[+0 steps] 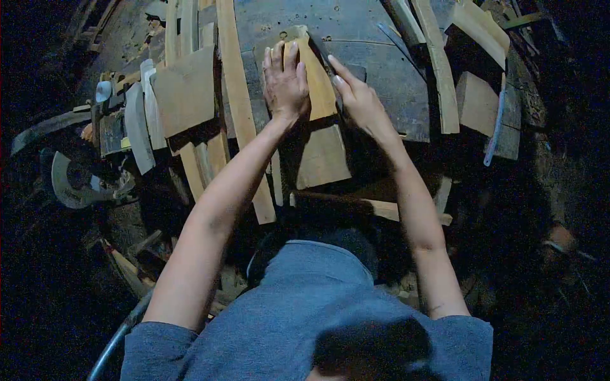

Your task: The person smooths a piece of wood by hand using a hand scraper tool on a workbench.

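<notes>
My left hand [284,86] lies flat with its fingers apart on a yellowish wooden board [318,82] at the top middle. Along that board's right edge runs a long dark tool [319,49]; its exact kind is too dark to tell. My right hand [361,101] is closed around the tool's near part, index finger stretched forward along it. The grip itself is hidden under the palm. Just below the yellowish board, a paler wooden block [324,159] juts toward me.
Long wooden strips [238,95] and a broad block [186,90] lie left on the workbench [406,95]. A pale strip [438,70], more blocks [476,101] and a thin blue tool [497,124] lie right. A curved metal piece [61,181] is far left.
</notes>
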Demonstrator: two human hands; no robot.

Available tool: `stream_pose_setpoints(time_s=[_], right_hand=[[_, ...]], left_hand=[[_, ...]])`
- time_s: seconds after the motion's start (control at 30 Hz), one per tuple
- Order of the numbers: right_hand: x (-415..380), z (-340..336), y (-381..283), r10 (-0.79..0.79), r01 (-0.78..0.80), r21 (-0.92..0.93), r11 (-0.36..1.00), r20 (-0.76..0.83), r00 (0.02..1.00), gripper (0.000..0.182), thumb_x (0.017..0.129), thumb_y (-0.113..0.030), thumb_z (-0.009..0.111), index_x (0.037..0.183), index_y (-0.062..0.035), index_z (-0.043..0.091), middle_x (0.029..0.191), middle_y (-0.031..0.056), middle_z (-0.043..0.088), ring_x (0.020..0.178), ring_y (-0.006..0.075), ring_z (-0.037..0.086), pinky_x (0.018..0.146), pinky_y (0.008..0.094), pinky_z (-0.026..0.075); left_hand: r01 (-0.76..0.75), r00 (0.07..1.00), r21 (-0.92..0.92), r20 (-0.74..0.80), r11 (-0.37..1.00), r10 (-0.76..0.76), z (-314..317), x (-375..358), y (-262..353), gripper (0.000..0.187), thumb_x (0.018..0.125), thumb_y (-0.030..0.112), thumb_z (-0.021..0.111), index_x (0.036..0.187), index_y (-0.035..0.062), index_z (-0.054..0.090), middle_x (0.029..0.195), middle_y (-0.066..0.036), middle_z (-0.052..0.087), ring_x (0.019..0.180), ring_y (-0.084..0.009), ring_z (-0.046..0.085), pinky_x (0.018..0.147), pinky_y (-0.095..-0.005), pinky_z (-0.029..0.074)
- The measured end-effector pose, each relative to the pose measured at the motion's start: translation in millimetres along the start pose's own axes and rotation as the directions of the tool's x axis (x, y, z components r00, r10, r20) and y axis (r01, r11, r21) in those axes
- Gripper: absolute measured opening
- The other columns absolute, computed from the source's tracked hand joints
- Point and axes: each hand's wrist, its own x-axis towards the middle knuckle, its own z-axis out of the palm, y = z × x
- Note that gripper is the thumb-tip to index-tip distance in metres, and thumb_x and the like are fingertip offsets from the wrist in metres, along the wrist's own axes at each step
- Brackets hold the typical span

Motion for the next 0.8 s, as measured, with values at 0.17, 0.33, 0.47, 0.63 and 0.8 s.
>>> stream_pose_setpoints(time_s=[0.17, 0.33, 0.47, 0.63, 0.8], right_hand=[[-55.0, 1.0, 5.3, -0.051, 0.051, -0.004, 0.999, -0.045, 0.998, 0.045, 0.097, -0.032, 0.039, 0.141, -0.0216, 0.042, 0.119, 0.0246, 0.058, 0.105, 0.0467, 0.055, 0.092, 0.0497, 0.045], [11.1, 3.2, 11.9, -0.055, 0.054, -0.039, 0.998, -0.042, 0.998, 0.045, 0.097, -0.032, 0.040, 0.140, -0.0203, 0.043, 0.119, 0.0261, 0.056, 0.105, 0.0463, 0.055, 0.092, 0.0496, 0.046], [-28.5, -0.2, 9.8, -0.049, 0.049, -0.017, 0.999, -0.028, 0.998, 0.045, 0.097, -0.032, 0.039, 0.141, -0.0217, 0.042, 0.122, 0.0242, 0.056, 0.112, 0.0442, 0.052, 0.096, 0.0459, 0.044], [-127.6, -2.6, 12.2, 0.113, -0.121, 0.093, 0.988, 0.091, 0.989, 0.047, 0.100, -0.024, 0.039, 0.145, -0.0145, 0.036, 0.142, 0.0149, 0.045, 0.131, 0.0309, 0.042, 0.107, 0.0354, 0.034], [-37.1, 7.7, 41.8, -0.187, 0.179, 0.243, 0.953, 0.007, 0.982, 0.046, 0.101, -0.027, 0.039, 0.143, -0.0076, 0.038, 0.143, 0.0174, 0.044, 0.134, 0.0271, 0.040, 0.110, 0.0326, 0.030]], left_hand=[[0.027, 1.000, -0.039, 0.005, 0.999, -0.027, 0.2, -4.6, -3.2, 0.045, 0.091, 0.026, 0.053, 0.134, 0.0163, 0.047, 0.142, -0.010, 0.040, 0.134, -0.0377, 0.031, 0.110, -0.0487, 0.027], [0.001, 1.000, -0.025, 0.011, 1.000, -0.001, -0.5, 0.1, -0.1, 0.044, 0.091, 0.026, 0.052, 0.134, 0.0167, 0.047, 0.142, -0.010, 0.039, 0.134, -0.0380, 0.029, 0.111, -0.0488, 0.026], [0.018, 1.000, -0.056, 0.011, 0.998, -0.018, -1.1, 0.7, 1.4, 0.044, 0.091, 0.027, 0.051, 0.135, 0.0179, 0.046, 0.142, -0.011, 0.039, 0.135, -0.0378, 0.029, 0.112, -0.0486, 0.025], [0.019, 1.000, -0.057, 0.021, 0.998, -0.018, -1.2, 0.3, -2.0, 0.044, 0.092, 0.027, 0.051, 0.135, 0.0185, 0.046, 0.143, -0.010, 0.039, 0.135, -0.0380, 0.029, 0.112, -0.0485, 0.025], [-0.036, 0.999, -0.080, -0.019, 0.996, 0.035, 4.3, 3.3, -5.4, 0.044, 0.092, 0.027, 0.051, 0.135, 0.0188, 0.046, 0.142, -0.010, 0.039, 0.134, -0.0381, 0.030, 0.112, -0.0481, 0.025]])
